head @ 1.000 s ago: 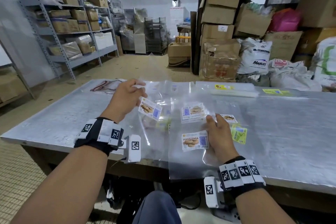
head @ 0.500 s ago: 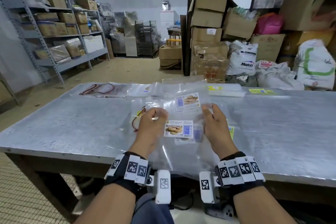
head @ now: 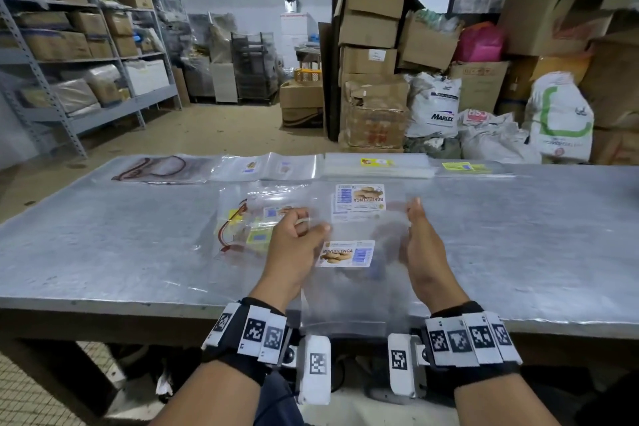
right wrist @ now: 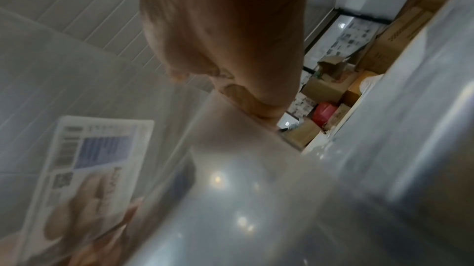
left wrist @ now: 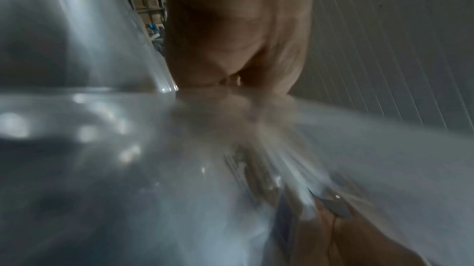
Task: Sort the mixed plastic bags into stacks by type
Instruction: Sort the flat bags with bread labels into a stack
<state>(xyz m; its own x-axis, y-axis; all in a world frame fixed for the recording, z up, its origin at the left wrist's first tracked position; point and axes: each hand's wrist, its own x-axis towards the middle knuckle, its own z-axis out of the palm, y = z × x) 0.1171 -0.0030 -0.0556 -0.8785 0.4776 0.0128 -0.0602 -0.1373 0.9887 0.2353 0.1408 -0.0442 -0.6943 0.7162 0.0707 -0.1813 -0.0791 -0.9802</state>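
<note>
Clear biscuit-label bag (head: 349, 252) over table's (head: 103, 252) near edge — left hand (head: 294, 245) pinched its side, right hand (head: 420, 245) flat-fingered against the other. Thin, slippery, floppy — probably best taken by the edges.

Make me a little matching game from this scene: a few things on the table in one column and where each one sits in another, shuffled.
Things:
1. biscuit-label bag
2. red-cord bag
3. yellow-label stack
4. left hand

Places:
A. far left corner of the table
B. far edge, right of centre
C. pinching a bag's left edge
D. between both hands, near edge

Pairs: 1-D, 2-A, 3-B, 4-C
</note>
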